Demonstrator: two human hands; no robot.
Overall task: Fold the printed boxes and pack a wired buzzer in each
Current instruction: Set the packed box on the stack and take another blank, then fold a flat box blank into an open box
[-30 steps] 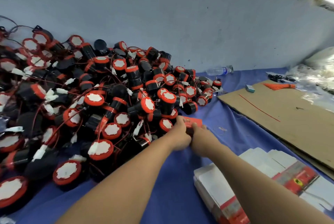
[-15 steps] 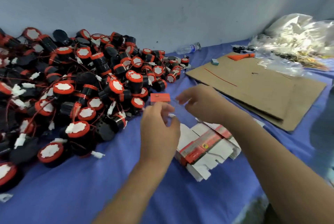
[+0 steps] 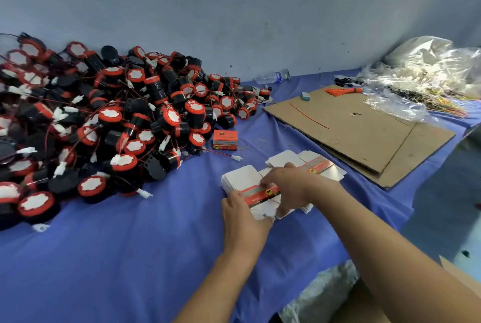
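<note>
Both hands are gripping a stack of flat box blanks (image 3: 242, 179) on the blue cloth (image 3: 130, 257)
The left hand (image 3: 243, 218) is clasping the stack's near end, thumb by its red printed band; the right hand (image 3: 294, 187) is curling its fingers over the top white card. One folded red box (image 3: 225, 139) is standing beyond, beside thin rubber bands (image 3: 261, 141), at the edge of a heap of round black buzzers (image 3: 117, 119) with red rims and white faces. A creased brown cardboard sheet (image 3: 364, 135) is lying to the right, crinkled clear plastic bags (image 3: 429, 72) past it
</note>
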